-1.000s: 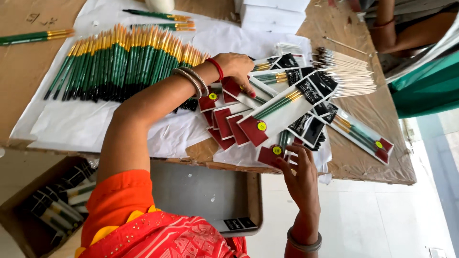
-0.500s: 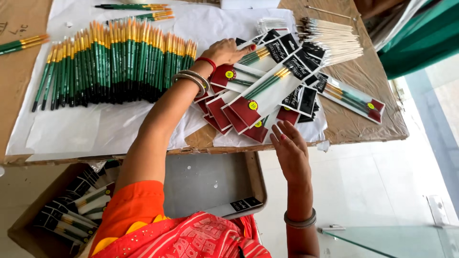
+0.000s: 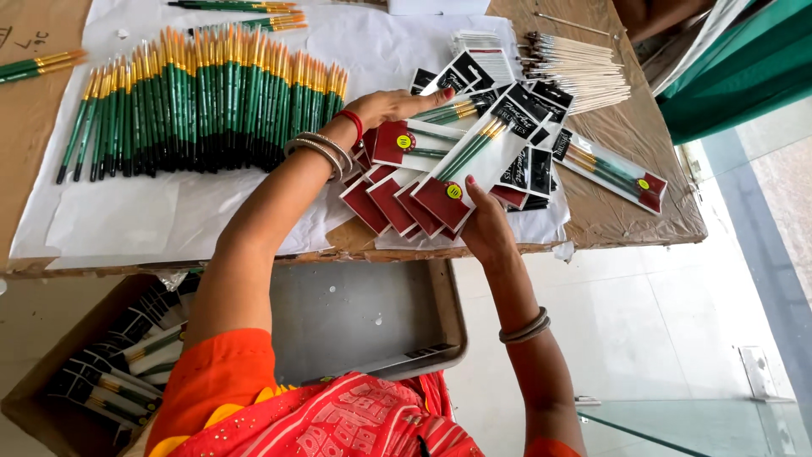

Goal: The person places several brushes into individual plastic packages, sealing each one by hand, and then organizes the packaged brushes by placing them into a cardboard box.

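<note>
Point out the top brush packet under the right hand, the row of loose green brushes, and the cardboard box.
top brush packet [image 3: 474, 161], head view, clear middle.
loose green brushes [image 3: 203, 110], head view, handles.
cardboard box [image 3: 51, 398], head view, left wall.

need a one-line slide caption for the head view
Left hand and right hand on fanned paintbrush packs, loose green-handled paintbrushes alongside on white paper.

The right hand [image 3: 489, 227], which a second ago hung below the counter [image 3: 626, 211] edge near one small packet, has risen to the edge and now touches the fanned brush packets [image 3: 440, 182] from beneath. The left hand [image 3: 391, 107] has flattened across the packets' upper ends.
</note>
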